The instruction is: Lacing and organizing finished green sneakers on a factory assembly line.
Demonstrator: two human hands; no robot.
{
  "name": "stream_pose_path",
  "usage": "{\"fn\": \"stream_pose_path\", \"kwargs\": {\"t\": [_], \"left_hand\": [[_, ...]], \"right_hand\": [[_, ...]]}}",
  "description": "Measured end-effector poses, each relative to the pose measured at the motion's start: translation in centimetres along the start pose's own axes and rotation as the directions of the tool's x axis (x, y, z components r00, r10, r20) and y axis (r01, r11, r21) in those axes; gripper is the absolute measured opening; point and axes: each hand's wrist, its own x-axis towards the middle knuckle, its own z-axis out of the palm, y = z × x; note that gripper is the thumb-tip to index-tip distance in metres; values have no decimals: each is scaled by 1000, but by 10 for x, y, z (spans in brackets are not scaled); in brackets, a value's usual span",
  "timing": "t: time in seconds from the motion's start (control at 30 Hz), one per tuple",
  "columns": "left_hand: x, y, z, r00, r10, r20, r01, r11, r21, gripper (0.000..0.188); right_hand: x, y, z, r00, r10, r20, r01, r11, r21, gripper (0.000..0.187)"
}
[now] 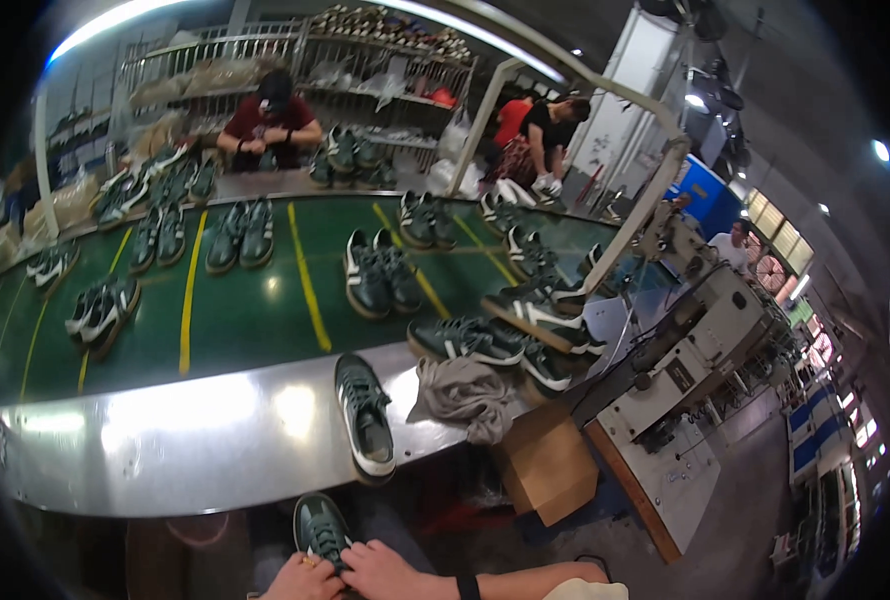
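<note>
A dark green sneaker [319,520] with a tan sole edge is at the lower middle, its toe pointing away from me. My left hand [303,578] is closed on its left side by the laces, a ring on one finger. From the right, my right hand [380,571] comes over the same laces with its fingers curled in, a black band on the wrist. Both hands meet over the shoe's opening and hide its heel part. Another green sneaker [363,415] lies just beyond, on the metal edge [215,425] of the conveyor.
Pairs of green and white sneakers [375,275] stand along the green conveyor belt [255,325], marked with yellow lines. A grey cloth [462,397] lies right of the near sneaker, above a cardboard box [548,460]. Sewing machines [700,350] stand at right. A person [273,125] works across the belt.
</note>
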Motion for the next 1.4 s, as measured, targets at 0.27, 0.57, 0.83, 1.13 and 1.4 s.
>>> {"fn": "stream_pose_path", "kwargs": {"t": [0.27, 0.57, 0.83, 1.13, 1.4], "left_hand": [[-3, 12, -5, 974, -227, -1, 224, 963, -150, 19], [-3, -2, 7, 979, -200, 32, 202, 969, -139, 21], [2, 8, -33, 895, -318, 314, 433, 444, -784, 6], [16, -2, -117, 919, -314, -239, -200, 152, -968, 69], [26, 26, -66, 953, -180, 243, 299, 443, -845, 26]], "right_hand": [[0, 9, -96, 954, 269, 129, -123, -41, 992, 14], [5, 21, -73, 904, 306, 298, -224, -253, 941, 10], [7, 12, -56, 936, 223, 273, -268, -51, 962, 35], [21, -19, -156, 965, -84, 248, -247, 20, 969, 19], [40, 33, -118, 863, 484, 146, -286, 228, 931, 26]]}}
